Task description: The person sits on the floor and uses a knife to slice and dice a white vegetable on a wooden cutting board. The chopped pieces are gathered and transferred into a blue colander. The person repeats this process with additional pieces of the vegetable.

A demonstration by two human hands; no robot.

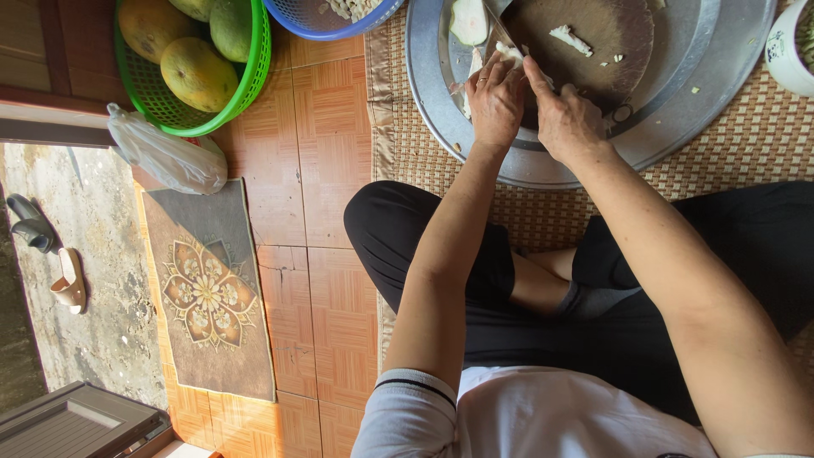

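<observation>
Green basket (251,59): mangoes (197,72) | left hand (494,102) grip closed on white piece (509,54) | right hand (566,119) seemingly grips knife (500,25)

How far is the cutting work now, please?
Done: a few white cut pieces lie on the round wooden board. In hand: the left hand steadies a pale piece while the right hand works a knife on it. Left: a peeled half on the metal tray, whole fruits in the green basket.
</observation>
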